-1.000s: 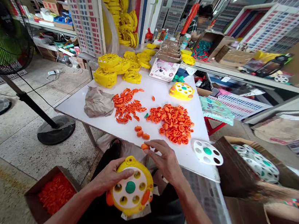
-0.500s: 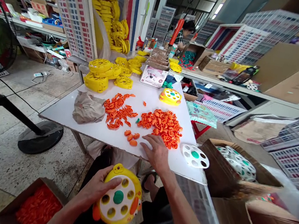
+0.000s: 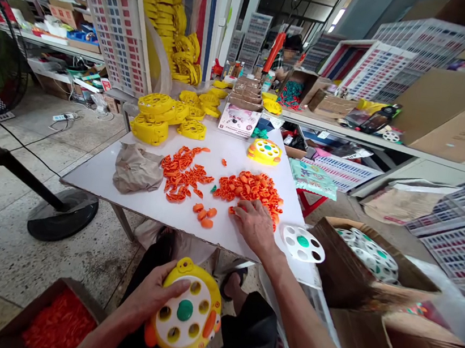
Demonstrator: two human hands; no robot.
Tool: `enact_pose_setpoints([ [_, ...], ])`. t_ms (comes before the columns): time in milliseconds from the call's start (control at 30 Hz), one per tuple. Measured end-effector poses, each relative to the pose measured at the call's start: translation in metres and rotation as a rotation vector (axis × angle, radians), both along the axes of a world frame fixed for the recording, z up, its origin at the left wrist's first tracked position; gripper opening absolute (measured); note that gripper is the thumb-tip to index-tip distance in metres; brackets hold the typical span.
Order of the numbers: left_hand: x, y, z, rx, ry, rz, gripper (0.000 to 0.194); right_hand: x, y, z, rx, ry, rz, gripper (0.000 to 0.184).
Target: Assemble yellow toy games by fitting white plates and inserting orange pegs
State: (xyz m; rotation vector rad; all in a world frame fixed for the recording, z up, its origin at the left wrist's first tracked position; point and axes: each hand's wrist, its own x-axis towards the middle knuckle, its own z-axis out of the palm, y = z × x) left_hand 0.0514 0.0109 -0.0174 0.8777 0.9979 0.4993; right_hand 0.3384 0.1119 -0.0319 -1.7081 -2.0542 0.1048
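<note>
One yellow toy [image 3: 185, 310] is held by the left hand [image 3: 156, 294] — right hand [image 3: 255, 224] touches orange piece [image 3: 232, 210], grip unclear.

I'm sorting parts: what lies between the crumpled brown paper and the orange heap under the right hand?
In the head view, thin orange pieces, then a small green piece.

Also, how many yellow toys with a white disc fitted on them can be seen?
2: one held toy in the left hand, and a second toy on the table, beyond the orange pile by the right hand. More may be hidden in the background.
</note>
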Motion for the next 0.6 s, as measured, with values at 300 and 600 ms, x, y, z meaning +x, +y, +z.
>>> enact_pose_setpoints([
  [300, -0.002, 0.000, 0.002, 0.029, -0.006, -0.002, 0.045, -0.014, -0.011, 0.007, -0.149, 0.810, 0.020, 0.037],
  [600, 0.005, 0.001, 0.015, 0.025, 0.010, -0.006, 0.049, -0.045, -0.045, 0.001, -0.392, 1.541, -0.049, 0.032],
])
